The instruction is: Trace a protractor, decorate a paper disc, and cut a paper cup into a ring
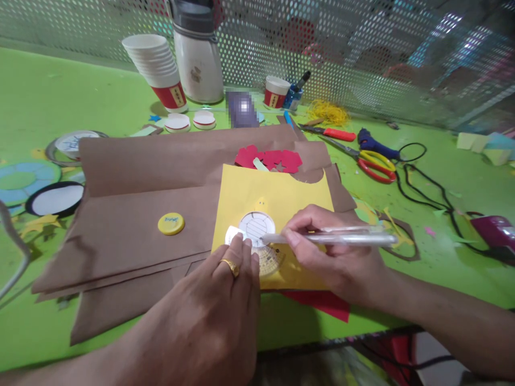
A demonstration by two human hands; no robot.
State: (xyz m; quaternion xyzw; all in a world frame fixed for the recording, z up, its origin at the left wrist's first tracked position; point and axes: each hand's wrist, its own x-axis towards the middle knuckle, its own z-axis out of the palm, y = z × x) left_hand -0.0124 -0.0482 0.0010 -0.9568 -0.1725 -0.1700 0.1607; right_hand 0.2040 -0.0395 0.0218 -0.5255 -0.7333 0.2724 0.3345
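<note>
A yellow sheet of paper (237, 193) lies on brown paper, with a notch cut from its top edge. On it sit a round white paper piece (258, 226) with lines drawn across it and a small white piece (232, 234) overlapping its lower left. Below these shows a patterned, fan-shaped area (270, 262). My left hand (225, 289) rests flat, fingertips pressing on the white pieces, fingers stretched out. In my right hand (330, 252) a silver-white pen (350, 238) is gripped, its tip by the round piece's lower edge.
Brown paper (148, 214) bears a yellow round cap (171, 223) and red cut paper (269, 159). Scissors (374, 161), a blue glue gun (376, 143) and a black cord (426, 187) lie to the right. Stacked paper cups (156, 69) and a white thermos (198, 64) stand behind.
</note>
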